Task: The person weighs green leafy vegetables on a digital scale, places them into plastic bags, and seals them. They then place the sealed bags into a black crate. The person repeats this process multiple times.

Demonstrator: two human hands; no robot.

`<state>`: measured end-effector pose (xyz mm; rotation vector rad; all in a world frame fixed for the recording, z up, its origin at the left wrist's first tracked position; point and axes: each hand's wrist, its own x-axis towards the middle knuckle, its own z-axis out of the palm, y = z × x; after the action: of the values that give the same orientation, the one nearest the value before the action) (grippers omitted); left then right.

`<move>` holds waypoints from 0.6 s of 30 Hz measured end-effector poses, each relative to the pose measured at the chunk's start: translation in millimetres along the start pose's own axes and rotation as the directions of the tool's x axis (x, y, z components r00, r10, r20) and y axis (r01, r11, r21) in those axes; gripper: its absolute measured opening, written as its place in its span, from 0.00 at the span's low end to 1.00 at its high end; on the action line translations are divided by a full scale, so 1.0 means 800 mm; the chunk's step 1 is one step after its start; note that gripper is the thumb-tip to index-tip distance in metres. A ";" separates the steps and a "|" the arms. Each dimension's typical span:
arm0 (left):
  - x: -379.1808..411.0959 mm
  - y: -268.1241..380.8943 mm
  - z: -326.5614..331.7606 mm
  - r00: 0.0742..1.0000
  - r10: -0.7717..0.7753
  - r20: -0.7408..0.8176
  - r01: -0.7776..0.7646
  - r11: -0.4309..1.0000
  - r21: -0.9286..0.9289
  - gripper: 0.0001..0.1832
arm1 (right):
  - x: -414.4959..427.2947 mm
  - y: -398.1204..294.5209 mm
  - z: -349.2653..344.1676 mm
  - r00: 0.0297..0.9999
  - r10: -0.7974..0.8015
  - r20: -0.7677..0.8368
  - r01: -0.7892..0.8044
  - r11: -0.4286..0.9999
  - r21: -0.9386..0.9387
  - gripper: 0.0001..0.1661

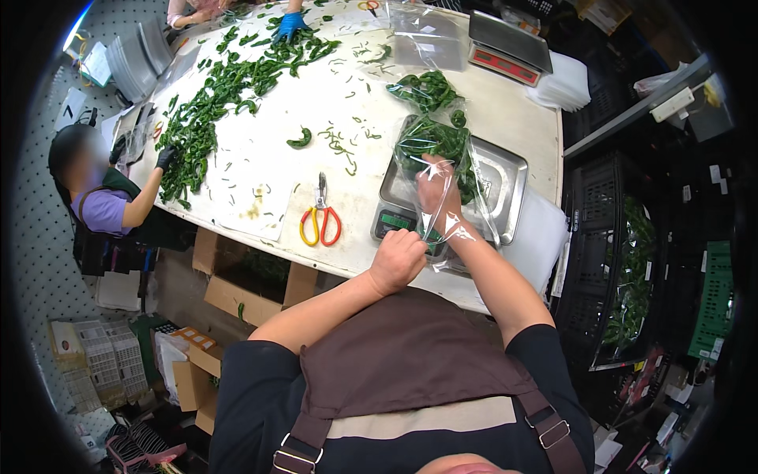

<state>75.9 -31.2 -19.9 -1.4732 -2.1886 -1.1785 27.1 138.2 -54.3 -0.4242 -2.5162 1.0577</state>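
My left hand [398, 260] grips the open edge of a clear plastic bag [431, 232] just in front of the digital scale [385, 220]. My right hand [437, 185] reaches inside that bag, its fingers against the green peppers [435, 139] in it. Glare on the film hides whether those fingers hold any. The bag lies over the scale's metal tray [503, 169]. Just beyond the tray is another cluster of green peppers [423, 89] under clear film. Scissors [320, 216] with red and yellow handles lie to the left of my left hand.
A long pile of green peppers [237, 89] spreads over the white table [260, 166]. A co-worker's black-gloved hand [167, 157] and another person's blue-gloved hand [290, 26] touch it. A second scale [506, 50] stands at the back right. Black crates [592, 237] flank the table's right side.
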 end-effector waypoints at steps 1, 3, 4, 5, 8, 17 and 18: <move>0.000 -0.001 0.001 1.000 0.006 -0.004 -0.006 1.000 0.000 0.11 | -0.017 0.010 0.003 0.996 -0.037 0.081 0.043 0.997 -0.071 0.22; 0.000 -0.004 0.002 1.000 0.018 -0.012 -0.018 1.000 0.004 0.11 | -0.026 0.023 -0.010 0.841 -0.526 0.129 0.541 0.805 -0.245 0.29; 0.001 -0.003 0.003 1.000 0.016 -0.010 -0.016 1.000 -0.004 0.11 | -0.030 0.018 -0.013 0.876 -0.477 0.068 0.473 0.827 -0.304 0.29; 0.001 -0.001 0.003 1.000 0.014 -0.008 -0.015 1.000 -0.013 0.11 | -0.034 0.012 -0.016 0.904 -0.427 0.004 0.400 0.844 -0.358 0.30; 0.002 0.001 0.004 1.000 0.028 0.007 -0.027 0.999 -0.026 0.11 | -0.025 -0.003 -0.016 0.955 -0.294 -0.032 0.240 0.834 -0.496 0.25; -0.003 0.001 -0.002 0.999 -0.009 0.040 0.017 0.978 -0.207 0.13 | -0.067 0.022 -0.023 0.955 -0.289 0.072 0.295 0.950 -0.102 0.22; -0.007 0.003 -0.003 0.997 -0.059 0.048 0.069 0.967 -0.244 0.12 | -0.081 0.021 -0.038 0.951 -0.299 0.078 0.305 0.949 -0.085 0.21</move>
<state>79.9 -36.2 -21.1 -1.5407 -2.1958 -1.5016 100.3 141.9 -61.4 -0.0249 -2.5879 0.8468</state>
